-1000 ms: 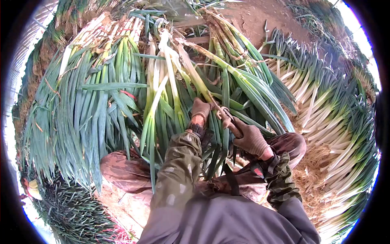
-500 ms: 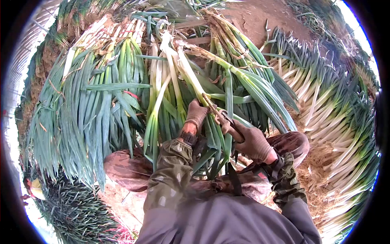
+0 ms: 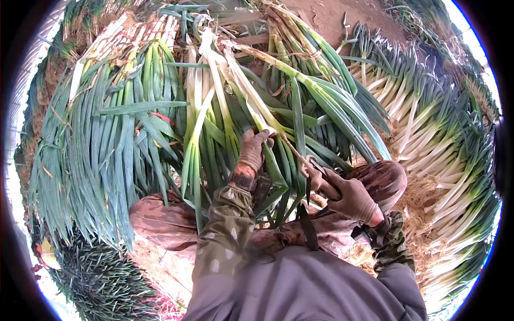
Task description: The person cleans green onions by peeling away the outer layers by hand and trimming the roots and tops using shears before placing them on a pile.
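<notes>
My left hand (image 3: 253, 150), in a knitted glove, is closed around a green onion (image 3: 250, 101) where its white stalk turns to green leaves. The roots of that onion point away from me and its leaves hang toward my lap. To the right, my gloved right hand (image 3: 350, 197) is closed on a thin brown withered leaf (image 3: 293, 150) that stretches from the onion near my left fingers. A dark, narrow thing also shows at the right fingers; I cannot make out what it is. More green onions (image 3: 201, 123) lie beneath and beside my left hand.
A large heap of green onions (image 3: 107, 139) spreads on the left. Further onions with dry outer leaves (image 3: 321, 80) lie ahead. A long row of white-stalked onions (image 3: 428, 155) lines the right, beside fibrous roots (image 3: 415, 206). Bare soil (image 3: 316, 21) shows at the back.
My right hand has moved a little right and away from my left hand, drawing the brown leaf along. The left hand stays on the onion, and the whole view has shifted slightly.
</notes>
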The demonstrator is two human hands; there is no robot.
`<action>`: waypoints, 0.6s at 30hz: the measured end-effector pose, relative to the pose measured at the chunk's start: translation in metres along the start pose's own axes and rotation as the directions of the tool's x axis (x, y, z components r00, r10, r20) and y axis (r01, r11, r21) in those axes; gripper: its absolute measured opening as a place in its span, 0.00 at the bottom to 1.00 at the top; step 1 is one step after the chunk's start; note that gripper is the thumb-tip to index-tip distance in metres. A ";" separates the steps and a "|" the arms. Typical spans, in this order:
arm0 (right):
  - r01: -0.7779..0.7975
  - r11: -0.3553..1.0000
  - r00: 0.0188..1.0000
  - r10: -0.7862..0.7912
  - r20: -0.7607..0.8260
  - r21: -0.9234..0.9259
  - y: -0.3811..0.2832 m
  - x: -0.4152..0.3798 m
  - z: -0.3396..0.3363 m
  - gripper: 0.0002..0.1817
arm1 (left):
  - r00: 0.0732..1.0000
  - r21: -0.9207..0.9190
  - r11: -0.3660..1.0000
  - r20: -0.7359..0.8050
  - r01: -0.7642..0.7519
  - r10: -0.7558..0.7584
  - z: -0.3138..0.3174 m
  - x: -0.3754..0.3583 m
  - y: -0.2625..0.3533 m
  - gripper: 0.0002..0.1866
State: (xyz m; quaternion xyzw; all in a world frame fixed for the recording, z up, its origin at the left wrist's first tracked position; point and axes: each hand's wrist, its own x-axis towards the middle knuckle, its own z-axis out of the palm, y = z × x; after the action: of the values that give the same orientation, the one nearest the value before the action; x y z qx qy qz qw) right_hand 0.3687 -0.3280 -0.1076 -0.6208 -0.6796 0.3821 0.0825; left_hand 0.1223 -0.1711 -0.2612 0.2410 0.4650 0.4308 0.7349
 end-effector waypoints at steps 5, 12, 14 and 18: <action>0.036 0.999 0.997 -0.034 -0.069 0.027 0.002 0.007 -0.004 0.36 | 0.752 0.806 0.558 -0.242 -0.196 0.614 -0.050 0.017 -0.026 0.16; 0.034 0.988 0.980 -0.004 -0.198 0.148 -0.002 0.049 -0.033 0.42 | 0.718 0.784 0.328 0.205 -0.527 0.665 0.025 -0.008 0.025 0.13; 0.124 0.972 0.951 -0.058 -0.303 0.201 0.009 0.060 -0.034 0.41 | 0.796 0.682 0.462 0.307 -0.567 0.522 0.064 0.019 0.019 0.15; 0.111 0.959 0.931 -0.009 -0.364 0.260 0.021 0.056 -0.045 0.40 | 0.826 0.912 0.307 0.057 -0.272 0.561 0.151 0.083 0.004 0.33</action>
State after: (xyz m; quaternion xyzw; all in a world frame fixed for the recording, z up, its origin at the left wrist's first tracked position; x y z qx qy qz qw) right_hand 0.3992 -0.2592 -0.1094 -0.6413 -0.6119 0.3502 0.3027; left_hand 0.2715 -0.0910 -0.2293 0.6421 0.6354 0.3231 0.2819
